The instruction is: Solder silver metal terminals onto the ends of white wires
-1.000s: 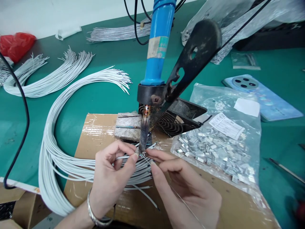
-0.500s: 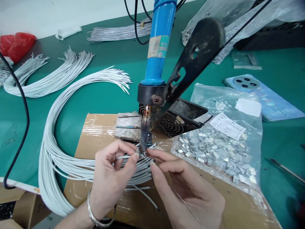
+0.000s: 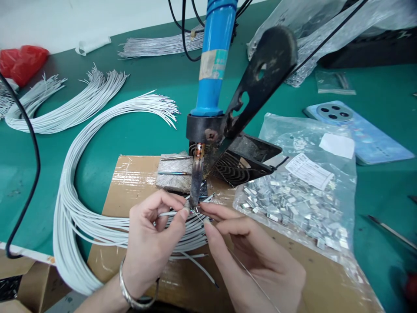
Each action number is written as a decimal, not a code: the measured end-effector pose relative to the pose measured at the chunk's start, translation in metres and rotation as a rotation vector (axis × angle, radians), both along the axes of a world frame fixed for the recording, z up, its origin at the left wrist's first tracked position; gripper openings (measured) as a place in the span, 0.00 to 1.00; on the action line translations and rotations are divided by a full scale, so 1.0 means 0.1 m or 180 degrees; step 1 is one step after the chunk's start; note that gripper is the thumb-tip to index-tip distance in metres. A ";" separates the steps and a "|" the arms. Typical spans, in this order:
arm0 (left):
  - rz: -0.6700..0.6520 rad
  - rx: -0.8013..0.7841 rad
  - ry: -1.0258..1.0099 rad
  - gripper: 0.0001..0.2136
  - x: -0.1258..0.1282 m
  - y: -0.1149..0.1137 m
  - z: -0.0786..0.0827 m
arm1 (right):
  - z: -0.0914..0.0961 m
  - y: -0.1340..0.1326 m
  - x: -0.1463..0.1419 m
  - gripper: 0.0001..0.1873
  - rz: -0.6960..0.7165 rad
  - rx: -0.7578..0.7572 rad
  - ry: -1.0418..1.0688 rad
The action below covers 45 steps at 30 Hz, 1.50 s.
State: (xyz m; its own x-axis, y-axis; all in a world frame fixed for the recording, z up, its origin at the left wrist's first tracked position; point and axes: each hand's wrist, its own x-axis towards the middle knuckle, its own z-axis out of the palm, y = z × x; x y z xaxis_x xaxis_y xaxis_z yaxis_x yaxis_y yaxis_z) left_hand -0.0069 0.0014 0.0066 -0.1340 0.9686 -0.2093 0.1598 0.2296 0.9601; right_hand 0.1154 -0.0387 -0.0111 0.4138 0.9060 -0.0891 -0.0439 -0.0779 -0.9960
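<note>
My left hand (image 3: 159,237) pinches a white wire (image 3: 167,214) near its end, just below the tip of a soldering iron (image 3: 196,180) with a blue handle. Between the fingertips of my right hand (image 3: 254,252) runs a thin strand of solder wire (image 3: 243,266), its far end at the iron's tip. A tiny metal piece (image 3: 196,210) shows at the meeting point, mostly covered by fingers. The iron is clamped tip down in a black metal bracket (image 3: 260,71). Beneath my hands lies a bundle of white wires (image 3: 65,208) on brown cardboard (image 3: 127,174).
A plastic bag of small metal parts (image 3: 293,204) sits right of my hands, beside a blue phone (image 3: 368,134). Behind the iron stand a black fan (image 3: 237,165) and a tip-cleaning pad (image 3: 174,180). More wire bundles (image 3: 74,104) lie left. A pointed tool (image 3: 391,230) is far right.
The iron and its bracket appear shifted slightly left in view. Both hands keep nearly the same position and grip.
</note>
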 end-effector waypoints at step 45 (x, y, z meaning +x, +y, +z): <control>-0.0100 0.0033 -0.0050 0.06 0.00 0.00 0.02 | 0.00 0.01 0.03 0.09 0.0032 0.0031 -0.0086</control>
